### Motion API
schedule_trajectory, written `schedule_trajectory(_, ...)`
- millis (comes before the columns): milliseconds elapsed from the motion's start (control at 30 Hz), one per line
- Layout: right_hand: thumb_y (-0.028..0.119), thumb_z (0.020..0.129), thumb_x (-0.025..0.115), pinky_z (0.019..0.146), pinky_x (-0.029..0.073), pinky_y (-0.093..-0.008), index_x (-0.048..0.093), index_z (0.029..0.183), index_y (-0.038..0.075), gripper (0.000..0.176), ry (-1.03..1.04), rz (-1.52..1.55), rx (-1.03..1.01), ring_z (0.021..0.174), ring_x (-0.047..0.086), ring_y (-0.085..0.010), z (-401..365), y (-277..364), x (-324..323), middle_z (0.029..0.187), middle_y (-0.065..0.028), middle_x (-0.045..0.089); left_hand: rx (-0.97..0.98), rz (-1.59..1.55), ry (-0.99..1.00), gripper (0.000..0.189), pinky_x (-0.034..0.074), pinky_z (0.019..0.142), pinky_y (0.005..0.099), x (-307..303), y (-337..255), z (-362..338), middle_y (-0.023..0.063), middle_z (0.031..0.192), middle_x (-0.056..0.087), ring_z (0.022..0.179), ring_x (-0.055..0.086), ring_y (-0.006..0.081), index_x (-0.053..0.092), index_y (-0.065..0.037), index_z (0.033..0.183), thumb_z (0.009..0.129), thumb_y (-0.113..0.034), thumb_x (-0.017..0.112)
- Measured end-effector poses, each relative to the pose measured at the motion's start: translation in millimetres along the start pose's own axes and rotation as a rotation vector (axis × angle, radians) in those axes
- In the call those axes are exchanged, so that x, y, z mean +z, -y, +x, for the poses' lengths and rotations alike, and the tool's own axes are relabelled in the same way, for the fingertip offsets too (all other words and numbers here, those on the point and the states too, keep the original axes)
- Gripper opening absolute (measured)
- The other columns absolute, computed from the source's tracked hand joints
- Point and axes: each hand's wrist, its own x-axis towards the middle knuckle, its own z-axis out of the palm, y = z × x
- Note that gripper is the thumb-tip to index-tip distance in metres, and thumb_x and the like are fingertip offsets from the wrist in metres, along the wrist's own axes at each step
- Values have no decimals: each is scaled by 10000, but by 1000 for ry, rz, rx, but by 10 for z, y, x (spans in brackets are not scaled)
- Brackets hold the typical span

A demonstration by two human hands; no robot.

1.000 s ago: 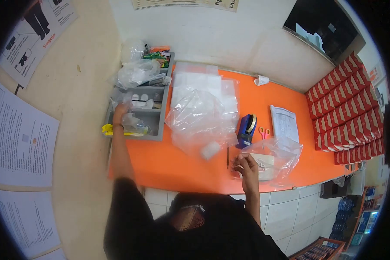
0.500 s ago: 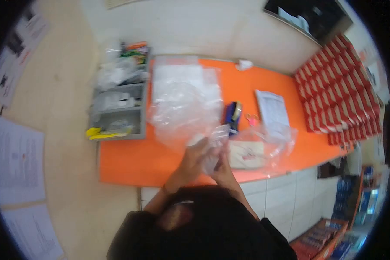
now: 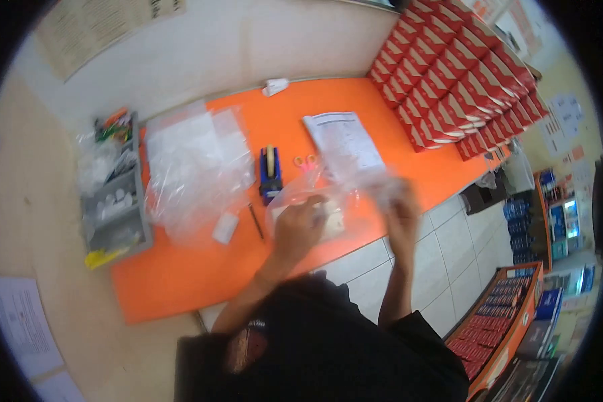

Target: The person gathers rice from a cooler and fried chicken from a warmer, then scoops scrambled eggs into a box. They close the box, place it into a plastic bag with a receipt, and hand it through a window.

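Note:
My left hand (image 3: 298,228) reaches into the mouth of a large clear plastic bag (image 3: 342,194) lying on the orange table (image 3: 181,281); it rests on a white packet (image 3: 333,221) inside. My right hand (image 3: 403,218) holds up the bag's right edge, blurred by motion. A blue tape dispenser (image 3: 269,175) stands just left of the bag, pink scissors (image 3: 305,161) behind it.
A heap of clear bags (image 3: 191,167) covers the table's left part, beside a grey compartment tray (image 3: 114,201). A printed sheet (image 3: 342,141) lies at the back. Red boxes (image 3: 462,80) are stacked at the right. A black pen (image 3: 255,221) and small white packet (image 3: 225,228) lie near.
The camera has swung right. My left hand left the grey tray, came to the right hand with a small clear bag, then entered the large bag; my right hand lifted the bag's edge.

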Motion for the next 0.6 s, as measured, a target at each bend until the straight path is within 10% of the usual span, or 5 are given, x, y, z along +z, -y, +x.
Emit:
schedule_trajectory(100,-24,773,572,836,489,-388,641,964,-12,204,672,196,189,890,631,-307,-90,-299,433,953,-146,659,51,-493,-383,371,485,750,284,-19,-47,-188,124,991,619,857,607,168,439,4,1227,893,-93,568)
schedule_trajectory(133,37,791,600,803,500,-382,654,1001,1,220,759,109,-48,888,633,-288,-260,-594,739,953,-141,662,5,-776,-413,319,472,712,259,-113,-241,-223,103,969,623,810,593,146,445,2,1211,917,-85,532)
schedule_trajectory(267,72,787,607,781,496,-383,665,982,13,212,1174,-64,-184,876,629,-280,-560,-756,1802,953,-139,663,-163,-934,-158,261,419,735,240,-68,-578,-394,102,960,584,813,507,119,448,14,1170,942,-95,511)
schedule_trajectory(600,158,777,623,726,485,-385,692,936,44,208,1217,-783,-220,848,618,-258,-42,388,840,953,-132,666,-45,-757,201,262,425,752,257,306,-566,-105,102,956,590,821,520,138,465,11,1155,933,-117,520)
